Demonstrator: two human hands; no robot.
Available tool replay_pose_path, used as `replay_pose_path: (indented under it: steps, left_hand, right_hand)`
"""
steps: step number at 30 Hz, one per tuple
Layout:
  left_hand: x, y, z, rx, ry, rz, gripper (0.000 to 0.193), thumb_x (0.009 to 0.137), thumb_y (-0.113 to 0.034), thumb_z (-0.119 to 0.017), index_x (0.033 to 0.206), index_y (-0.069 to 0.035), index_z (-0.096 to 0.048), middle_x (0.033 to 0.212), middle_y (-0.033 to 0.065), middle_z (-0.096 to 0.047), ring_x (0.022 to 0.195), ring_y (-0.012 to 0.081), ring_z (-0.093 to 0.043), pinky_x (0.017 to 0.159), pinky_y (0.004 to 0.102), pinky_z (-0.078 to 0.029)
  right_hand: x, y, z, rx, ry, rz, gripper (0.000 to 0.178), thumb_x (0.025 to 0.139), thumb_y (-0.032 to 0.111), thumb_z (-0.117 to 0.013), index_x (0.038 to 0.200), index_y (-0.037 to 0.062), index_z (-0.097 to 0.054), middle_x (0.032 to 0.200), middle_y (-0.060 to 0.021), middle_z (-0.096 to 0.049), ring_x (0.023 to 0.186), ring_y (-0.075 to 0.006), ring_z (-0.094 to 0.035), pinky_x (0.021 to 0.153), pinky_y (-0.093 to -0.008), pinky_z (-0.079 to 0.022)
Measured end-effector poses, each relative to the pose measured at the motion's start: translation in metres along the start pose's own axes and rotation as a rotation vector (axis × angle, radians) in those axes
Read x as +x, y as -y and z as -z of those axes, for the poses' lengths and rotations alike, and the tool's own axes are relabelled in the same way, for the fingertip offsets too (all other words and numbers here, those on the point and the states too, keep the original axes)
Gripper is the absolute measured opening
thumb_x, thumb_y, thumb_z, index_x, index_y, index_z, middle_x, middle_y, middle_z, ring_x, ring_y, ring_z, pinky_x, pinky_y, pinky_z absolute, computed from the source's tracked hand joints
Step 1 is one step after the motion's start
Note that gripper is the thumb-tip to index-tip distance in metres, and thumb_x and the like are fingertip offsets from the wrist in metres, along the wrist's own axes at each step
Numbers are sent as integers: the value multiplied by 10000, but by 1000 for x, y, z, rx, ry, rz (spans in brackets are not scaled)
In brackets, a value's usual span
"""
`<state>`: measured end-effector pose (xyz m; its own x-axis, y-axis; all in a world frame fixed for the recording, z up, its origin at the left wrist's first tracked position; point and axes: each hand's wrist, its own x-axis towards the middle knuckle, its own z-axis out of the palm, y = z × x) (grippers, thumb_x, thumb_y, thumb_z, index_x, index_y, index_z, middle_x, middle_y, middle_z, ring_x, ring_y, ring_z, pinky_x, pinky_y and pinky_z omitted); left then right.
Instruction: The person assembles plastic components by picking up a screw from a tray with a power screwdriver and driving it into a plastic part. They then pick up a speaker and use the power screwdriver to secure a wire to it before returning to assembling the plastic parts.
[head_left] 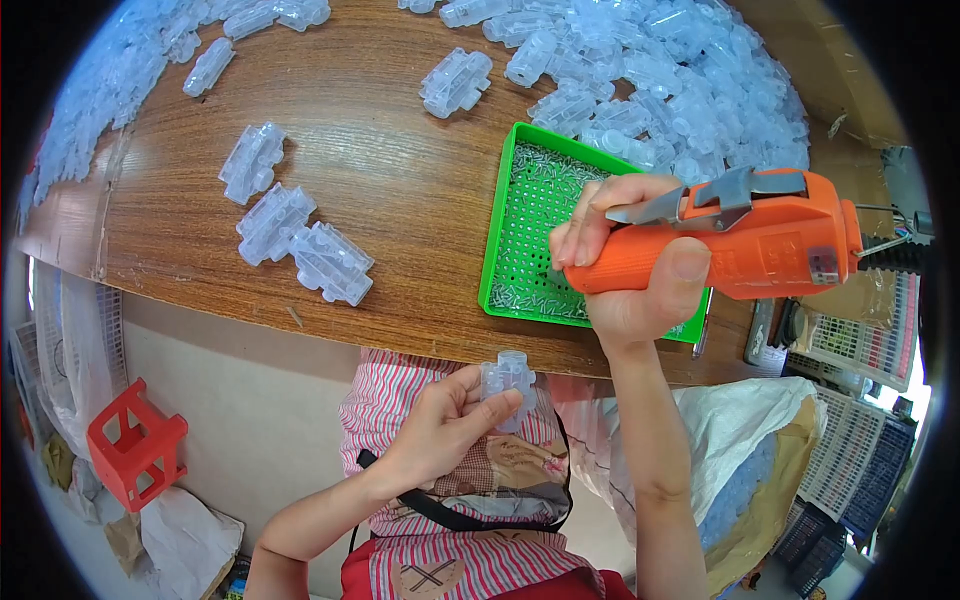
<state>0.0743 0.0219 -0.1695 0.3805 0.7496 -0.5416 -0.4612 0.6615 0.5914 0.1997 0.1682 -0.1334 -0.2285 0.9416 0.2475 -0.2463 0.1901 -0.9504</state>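
Below the table's front edge my left hand (pixel 447 420) pinches a clear plastic housing (pixel 510 380) between thumb and fingers. My right hand (pixel 640 285) is wrapped round an orange electric screwdriver (pixel 740 240) with a metal lever along its top. That tool is held over a green perforated tray (pixel 492 255) of small silver screws (pixel 530 300), and its tip is hidden by my fingers. Several similar clear housings lie loose on the left half of the table, among them one housing (pixel 332 262) near the front edge.
A large heap of clear plastic parts (pixel 690 90) fills the back right of the brown wooden table (pixel 390 190). Another pile (pixel 100 90) lies at the far left. A red stool (pixel 135 445) stands on the floor at left, and an open sack (pixel 760 440) of parts at right.
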Motion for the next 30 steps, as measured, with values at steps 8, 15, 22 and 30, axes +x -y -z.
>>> replay_pose_path:
  steps: [8, 15, 22, 30]
  left_hand:
    - [-2, -2, 1, 6, -17, -20, 235, 927, -105, -534, 1119, 28, -519, 929, 17, -626, 805, 32, -572, 696, 190, -484]
    - [-3, 0, 3, 15, -4, -22, 245, 921, -129, -551, 1112, 24, -533, 925, 15, -630, 804, 36, -571, 700, 199, -479]
    - [1, -8, 2, 48, 34, -31, 259, 920, -141, -556, 1120, 23, -535, 916, 17, -635, 788, 39, -564, 698, 199, -471]
    - [2, 1, 2, 12, 15, -46, 244, 917, -141, -560, 1103, 18, -545, 871, 10, -637, 754, 26, -550, 650, 189, -456]
  right_hand:
    - [-3, -1, -3, -42, 58, 5, 679, 795, 651, -504, 1001, 3, -499, 648, -64, -474, 567, -148, -454, 484, -287, -409]
    - [-20, 55, -4, 249, 194, 29, 741, 783, 645, -547, 1127, -9, -491, 681, -82, -516, 605, -181, -501, 512, -304, -466]
    - [-43, 53, -8, 94, 275, 11, 715, 746, 692, -541, 1026, 36, -491, 691, -67, -523, 627, -179, -501, 516, -304, -457]
    - [-62, 48, -18, 150, 87, -115, 631, 689, 561, -714, 931, -9, -594, 754, -92, -583, 649, -198, -522, 626, -335, -445]
